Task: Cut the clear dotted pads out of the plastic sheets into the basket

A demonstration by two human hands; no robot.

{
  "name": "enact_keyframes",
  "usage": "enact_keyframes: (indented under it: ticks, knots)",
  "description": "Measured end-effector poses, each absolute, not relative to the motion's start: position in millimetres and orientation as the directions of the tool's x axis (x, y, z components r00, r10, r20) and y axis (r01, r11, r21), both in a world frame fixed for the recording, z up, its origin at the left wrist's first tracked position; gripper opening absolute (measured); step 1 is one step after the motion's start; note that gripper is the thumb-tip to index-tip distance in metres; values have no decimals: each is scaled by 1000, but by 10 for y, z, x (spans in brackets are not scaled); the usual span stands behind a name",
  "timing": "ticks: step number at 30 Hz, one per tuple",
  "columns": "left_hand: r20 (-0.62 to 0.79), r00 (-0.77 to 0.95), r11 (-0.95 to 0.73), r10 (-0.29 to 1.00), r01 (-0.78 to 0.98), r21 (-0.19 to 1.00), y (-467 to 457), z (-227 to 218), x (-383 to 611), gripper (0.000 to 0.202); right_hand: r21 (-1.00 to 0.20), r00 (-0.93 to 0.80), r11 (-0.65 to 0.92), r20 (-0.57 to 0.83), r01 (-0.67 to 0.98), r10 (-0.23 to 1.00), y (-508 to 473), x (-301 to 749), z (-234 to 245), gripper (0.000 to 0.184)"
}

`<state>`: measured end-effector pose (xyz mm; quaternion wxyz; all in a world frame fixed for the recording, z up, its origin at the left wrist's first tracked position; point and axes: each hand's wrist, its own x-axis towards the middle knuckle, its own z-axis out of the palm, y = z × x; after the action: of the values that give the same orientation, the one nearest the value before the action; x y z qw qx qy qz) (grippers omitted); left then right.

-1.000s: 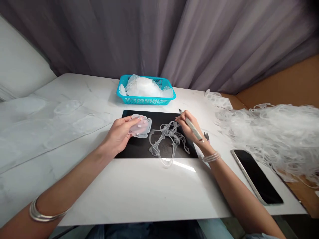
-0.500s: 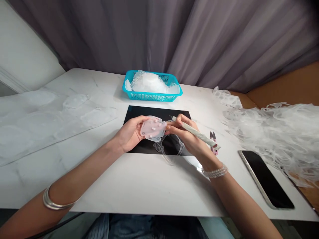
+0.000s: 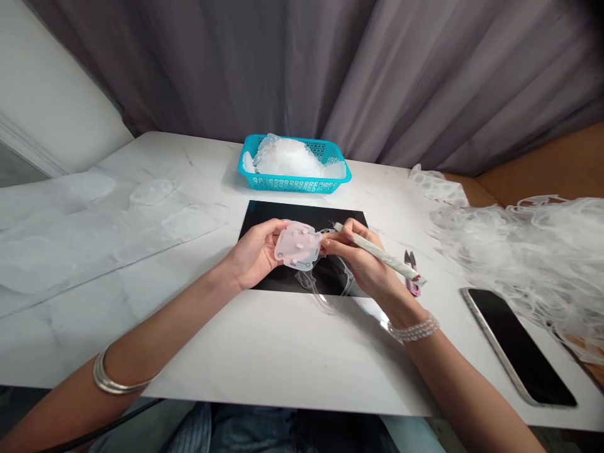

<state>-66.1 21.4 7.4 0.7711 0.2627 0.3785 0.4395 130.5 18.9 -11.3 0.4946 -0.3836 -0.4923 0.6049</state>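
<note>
My left hand [image 3: 257, 255] pinches the left edge of a translucent, milky sheet piece [image 3: 298, 246] with small raised pegs and slots. With its thumb and fingers, my right hand [image 3: 361, 251] touches the right edge of that piece. Lying across the same hand is a pen-shaped tool [image 3: 387, 257] with a pale wrapped handle and a thin dark tip, which points up and left, away from the piece. Beneath both hands is a black mat [image 3: 264, 214]. A clear, thin outline-shaped offcut [image 3: 325, 305] hangs over the mat's front edge, partly hidden by the hands.
A blue basket [image 3: 297, 184] heaped with milky pieces stands behind the mat. Pink-handled snips [image 3: 412, 274] and a phone [image 3: 519, 346] lie to the right, before a large pile of clear offcuts [image 3: 542, 251]. Translucent sheets [image 3: 94, 233] cover the left side.
The whole view has shifted slightly, so things appear farther right. Both hands keep their hold, and the milky piece has turned a little between them.
</note>
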Motion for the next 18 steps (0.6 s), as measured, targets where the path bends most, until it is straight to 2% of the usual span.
enact_keyframes:
  ticks: [4,7,9,12,13,15,17,18]
  knots:
    - [-374,323,491,869,-481,726,223,89,-660,40,-978,-195,-32,9,-205,981,192,1306,-139,38]
    - [-373,303,479,877,-479,735,239,51,-670,42,-979,-163,16,50,-202,985,202,1318,-119,39]
    - [-378,257,457,889,-502,734,240,1,-670,44,-980,-90,106,122,-169,988,200,1328,-96,38]
    - [-433,228,483,872,-537,691,217,-67,-644,52,-947,61,313,317,65,946,148,1319,-68,38]
    - [-451,253,511,856,-546,664,205,-80,-631,55,-911,52,375,388,169,920,116,1304,-60,37]
    - [-446,348,565,825,-558,608,181,-90,-605,58,-843,-105,452,441,292,891,39,1263,-33,36]
    - [-397,441,593,805,-565,574,168,-88,-591,59,-843,-297,457,376,284,878,-27,1232,17,34]
    - [-373,469,597,801,-569,566,166,-86,-590,59,-861,-333,439,348,258,877,-44,1234,49,34]
